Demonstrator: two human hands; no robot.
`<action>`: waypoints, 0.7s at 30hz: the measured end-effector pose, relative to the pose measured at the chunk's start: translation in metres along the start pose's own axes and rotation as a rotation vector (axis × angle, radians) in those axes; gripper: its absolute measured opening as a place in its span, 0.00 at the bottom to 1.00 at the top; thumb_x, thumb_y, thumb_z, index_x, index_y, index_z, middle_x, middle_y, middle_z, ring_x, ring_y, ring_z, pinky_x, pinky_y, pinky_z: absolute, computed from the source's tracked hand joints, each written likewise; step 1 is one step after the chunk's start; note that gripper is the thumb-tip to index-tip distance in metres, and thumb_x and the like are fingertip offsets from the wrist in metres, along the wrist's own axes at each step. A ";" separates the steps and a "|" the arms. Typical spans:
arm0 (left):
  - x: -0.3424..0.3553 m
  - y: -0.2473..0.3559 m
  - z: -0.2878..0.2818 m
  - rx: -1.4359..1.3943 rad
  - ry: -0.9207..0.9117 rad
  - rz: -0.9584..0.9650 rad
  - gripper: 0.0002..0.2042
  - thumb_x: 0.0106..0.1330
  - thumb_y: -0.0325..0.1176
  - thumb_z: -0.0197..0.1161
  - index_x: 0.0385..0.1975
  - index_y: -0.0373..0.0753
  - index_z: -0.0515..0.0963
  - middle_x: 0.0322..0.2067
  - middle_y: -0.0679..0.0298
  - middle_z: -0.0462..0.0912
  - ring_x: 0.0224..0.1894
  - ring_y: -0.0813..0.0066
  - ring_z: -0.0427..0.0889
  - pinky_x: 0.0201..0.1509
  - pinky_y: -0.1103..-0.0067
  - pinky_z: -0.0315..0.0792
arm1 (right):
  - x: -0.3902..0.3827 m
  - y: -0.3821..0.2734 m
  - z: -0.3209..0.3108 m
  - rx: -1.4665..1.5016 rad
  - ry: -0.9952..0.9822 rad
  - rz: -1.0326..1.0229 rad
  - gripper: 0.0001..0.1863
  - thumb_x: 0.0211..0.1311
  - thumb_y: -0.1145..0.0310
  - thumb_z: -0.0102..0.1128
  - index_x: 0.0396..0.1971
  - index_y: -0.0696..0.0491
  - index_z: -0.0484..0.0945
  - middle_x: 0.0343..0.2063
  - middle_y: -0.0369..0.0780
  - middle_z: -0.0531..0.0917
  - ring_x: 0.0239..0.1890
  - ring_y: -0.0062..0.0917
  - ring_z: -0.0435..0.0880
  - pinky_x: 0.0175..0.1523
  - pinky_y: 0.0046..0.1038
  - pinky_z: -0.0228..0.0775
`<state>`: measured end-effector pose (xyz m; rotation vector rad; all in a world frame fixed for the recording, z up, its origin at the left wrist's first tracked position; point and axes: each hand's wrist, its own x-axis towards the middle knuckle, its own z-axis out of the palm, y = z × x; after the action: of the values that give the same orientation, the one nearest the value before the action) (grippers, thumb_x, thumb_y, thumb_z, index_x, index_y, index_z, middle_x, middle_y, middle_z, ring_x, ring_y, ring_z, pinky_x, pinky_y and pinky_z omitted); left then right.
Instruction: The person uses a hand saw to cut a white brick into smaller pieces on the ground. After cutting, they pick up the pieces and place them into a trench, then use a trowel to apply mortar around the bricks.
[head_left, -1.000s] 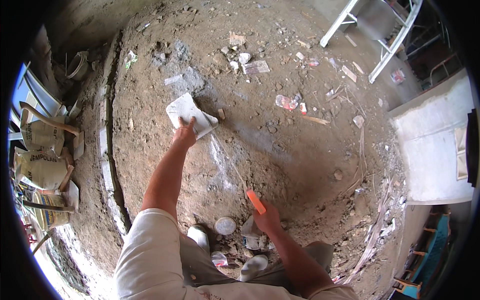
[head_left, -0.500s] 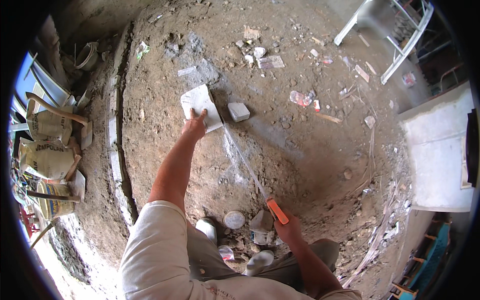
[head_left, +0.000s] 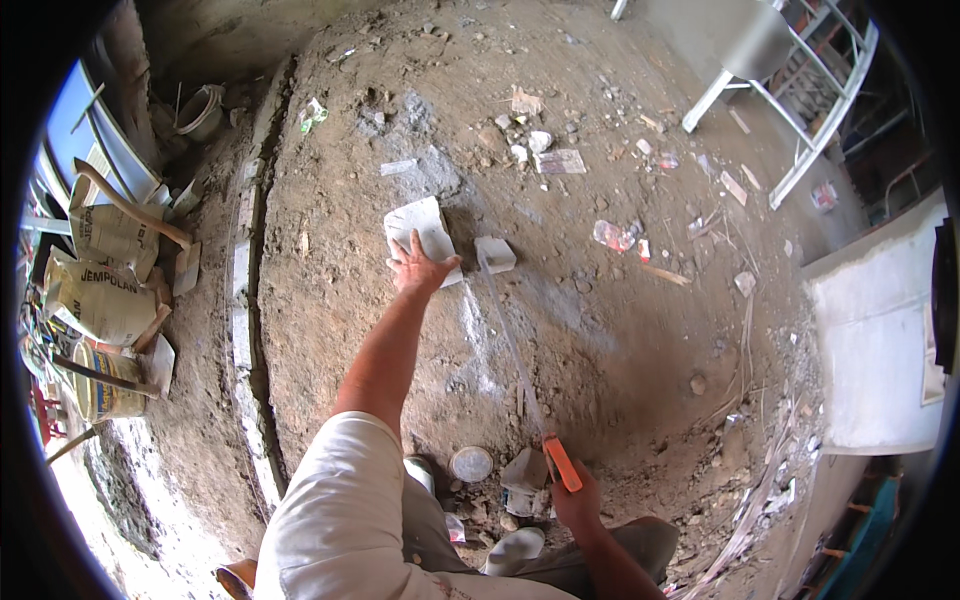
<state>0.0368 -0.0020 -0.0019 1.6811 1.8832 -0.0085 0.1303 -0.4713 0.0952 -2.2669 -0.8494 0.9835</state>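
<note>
White block point(head_left: 422, 234) pinned under my left hand point(head_left: 420, 267) on the dirt floor point(head_left: 620, 340).
My left fingers lie spread flat on the block. My right hand point(head_left: 577, 503) is closed around the orange handle of the saw point(head_left: 522, 370), whose blade tip reaches a small offcut point(head_left: 495, 254) just beside the block.

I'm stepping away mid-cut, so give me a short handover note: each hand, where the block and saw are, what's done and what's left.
Left hand: pressed flat on the larger white block, pinning it to the dirt ground.
Right hand: gripping the orange handle of the handsaw; its blade runs forward to the cut.
Done: a smaller white piece lies apart beside the big block, at the blade's tip; white dust streaks the ground.
Left: cannot tell whether more cuts are needed.
</note>
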 end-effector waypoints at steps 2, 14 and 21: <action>-0.022 0.023 -0.008 0.120 -0.042 -0.025 0.59 0.45 0.68 0.69 0.74 0.64 0.37 0.74 0.52 0.25 0.74 0.36 0.37 0.69 0.48 0.59 | -0.001 0.008 -0.004 0.021 0.000 0.027 0.16 0.56 0.74 0.56 0.46 0.56 0.76 0.21 0.44 0.75 0.22 0.35 0.74 0.30 0.40 0.68; -0.064 0.012 0.011 0.138 -0.083 -0.035 0.57 0.43 0.61 0.73 0.73 0.68 0.42 0.75 0.58 0.34 0.75 0.43 0.40 0.67 0.49 0.59 | 0.009 0.002 -0.002 0.005 0.166 -0.194 0.10 0.52 0.76 0.57 0.36 0.56 0.74 0.20 0.47 0.74 0.22 0.48 0.77 0.28 0.38 0.70; -0.042 -0.065 0.053 -0.299 0.065 -0.066 0.54 0.50 0.44 0.76 0.73 0.43 0.46 0.69 0.50 0.58 0.65 0.50 0.68 0.68 0.70 0.65 | 0.045 -0.024 0.036 0.088 0.145 -0.352 0.07 0.55 0.74 0.57 0.35 0.54 0.73 0.20 0.45 0.74 0.21 0.45 0.76 0.29 0.38 0.70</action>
<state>0.0009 -0.0730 -0.0514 1.4310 1.8801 0.2906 0.1189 -0.4152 0.0697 -1.9956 -1.0718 0.6743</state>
